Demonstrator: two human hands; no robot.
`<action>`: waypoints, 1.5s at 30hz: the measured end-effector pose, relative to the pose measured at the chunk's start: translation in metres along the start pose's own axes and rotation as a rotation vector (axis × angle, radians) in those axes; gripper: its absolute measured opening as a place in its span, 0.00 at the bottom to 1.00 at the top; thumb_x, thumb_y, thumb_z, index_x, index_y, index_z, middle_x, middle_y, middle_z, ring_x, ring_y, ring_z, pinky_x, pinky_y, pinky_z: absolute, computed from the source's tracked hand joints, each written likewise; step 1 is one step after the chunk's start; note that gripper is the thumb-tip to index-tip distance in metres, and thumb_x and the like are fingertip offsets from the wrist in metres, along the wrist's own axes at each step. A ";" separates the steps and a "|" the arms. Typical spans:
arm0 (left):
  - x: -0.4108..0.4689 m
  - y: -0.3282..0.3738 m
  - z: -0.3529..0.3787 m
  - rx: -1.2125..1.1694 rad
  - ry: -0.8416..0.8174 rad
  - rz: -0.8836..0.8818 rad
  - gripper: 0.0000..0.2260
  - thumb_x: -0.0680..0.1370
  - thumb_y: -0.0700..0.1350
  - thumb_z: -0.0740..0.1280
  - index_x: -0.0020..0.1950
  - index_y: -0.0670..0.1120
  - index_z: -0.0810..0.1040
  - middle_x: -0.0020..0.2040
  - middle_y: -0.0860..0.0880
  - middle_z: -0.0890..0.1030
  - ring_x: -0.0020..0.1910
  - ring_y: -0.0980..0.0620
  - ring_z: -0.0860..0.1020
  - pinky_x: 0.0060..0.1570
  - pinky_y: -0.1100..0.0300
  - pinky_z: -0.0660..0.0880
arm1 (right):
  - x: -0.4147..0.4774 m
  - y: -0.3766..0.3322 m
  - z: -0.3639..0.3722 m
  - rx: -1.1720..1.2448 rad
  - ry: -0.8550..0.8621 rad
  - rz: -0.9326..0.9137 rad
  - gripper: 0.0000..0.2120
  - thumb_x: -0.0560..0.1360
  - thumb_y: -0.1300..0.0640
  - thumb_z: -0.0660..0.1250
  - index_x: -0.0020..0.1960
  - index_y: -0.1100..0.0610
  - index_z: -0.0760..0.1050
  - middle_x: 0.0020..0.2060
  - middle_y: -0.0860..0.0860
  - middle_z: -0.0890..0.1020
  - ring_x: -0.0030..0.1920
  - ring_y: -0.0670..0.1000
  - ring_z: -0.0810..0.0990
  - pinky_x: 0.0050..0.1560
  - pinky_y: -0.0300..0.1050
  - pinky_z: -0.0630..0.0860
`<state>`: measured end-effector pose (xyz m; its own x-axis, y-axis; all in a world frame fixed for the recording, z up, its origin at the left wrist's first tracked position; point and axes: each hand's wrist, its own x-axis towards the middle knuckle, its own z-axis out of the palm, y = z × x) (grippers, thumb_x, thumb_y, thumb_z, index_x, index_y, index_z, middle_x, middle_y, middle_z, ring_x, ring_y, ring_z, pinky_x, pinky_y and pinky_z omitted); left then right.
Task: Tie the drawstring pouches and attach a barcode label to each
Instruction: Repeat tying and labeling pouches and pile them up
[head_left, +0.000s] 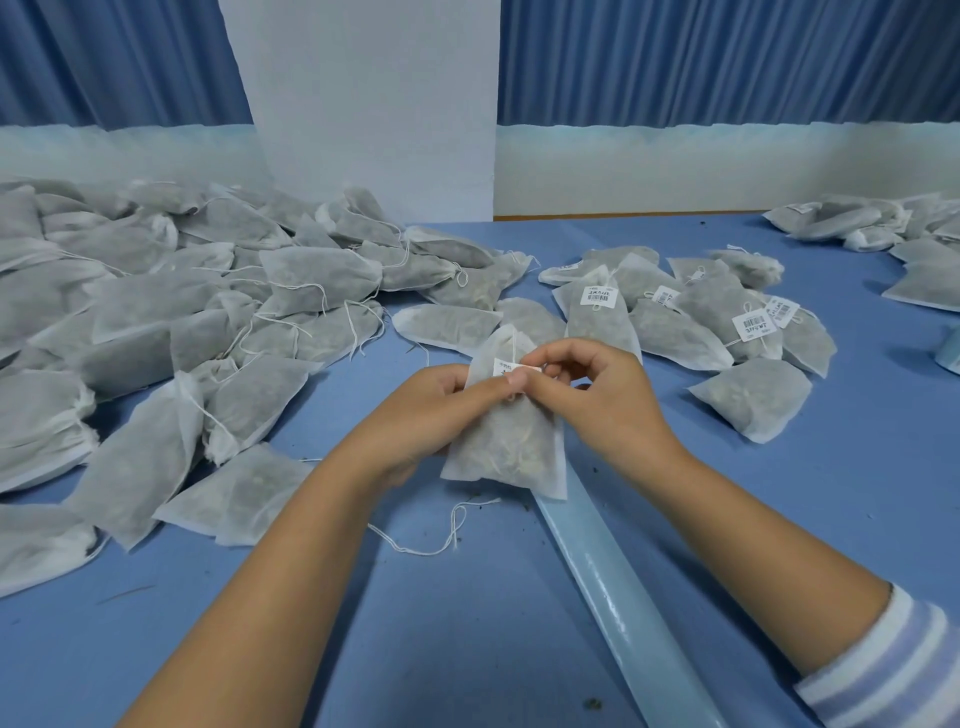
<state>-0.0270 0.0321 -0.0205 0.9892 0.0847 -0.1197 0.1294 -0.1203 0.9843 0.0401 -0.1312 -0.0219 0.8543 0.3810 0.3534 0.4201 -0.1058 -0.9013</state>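
Observation:
I hold one grey drawstring pouch (511, 447) upright above the blue table (467, 623). My left hand (415, 410) grips the pouch from the left and behind, thumb on its front near the neck. My right hand (597, 389) pinches a white barcode label (511, 368) against the pouch's neck, where the string runs. To the left lies a big heap of unlabelled pouches (182, 322) with loose strings. Behind my hands lie several pouches that bear barcode labels (691, 312).
A long pale-blue strip of label backing (623, 597) runs diagonally across the table under my right arm. A loose white string (441, 540) lies in front of me. More pouches (883, 223) sit at the far right. A white pillar (363, 104) and blue curtains stand behind.

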 end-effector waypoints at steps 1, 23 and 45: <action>0.001 0.000 0.000 -0.017 0.028 -0.011 0.17 0.74 0.60 0.71 0.53 0.48 0.85 0.50 0.49 0.87 0.51 0.50 0.85 0.54 0.52 0.79 | 0.000 0.001 0.000 0.002 0.000 -0.008 0.05 0.70 0.58 0.77 0.41 0.49 0.82 0.34 0.43 0.76 0.34 0.43 0.71 0.38 0.30 0.69; -0.003 0.002 0.009 -0.103 0.093 0.183 0.12 0.83 0.51 0.61 0.50 0.51 0.84 0.43 0.53 0.86 0.40 0.58 0.83 0.38 0.68 0.75 | 0.004 -0.005 -0.004 0.495 -0.200 0.339 0.17 0.69 0.52 0.73 0.55 0.60 0.80 0.47 0.54 0.86 0.48 0.51 0.85 0.46 0.42 0.81; 0.003 0.002 0.006 -0.123 0.397 0.163 0.14 0.83 0.54 0.62 0.47 0.49 0.83 0.46 0.46 0.86 0.47 0.47 0.84 0.51 0.50 0.79 | -0.001 -0.002 -0.001 0.294 -0.250 0.123 0.23 0.75 0.60 0.71 0.63 0.40 0.68 0.47 0.56 0.85 0.43 0.52 0.83 0.46 0.47 0.80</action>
<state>-0.0228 0.0258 -0.0195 0.8896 0.4506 0.0744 -0.0593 -0.0474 0.9971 0.0391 -0.1319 -0.0200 0.7769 0.5971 0.1996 0.1833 0.0889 -0.9790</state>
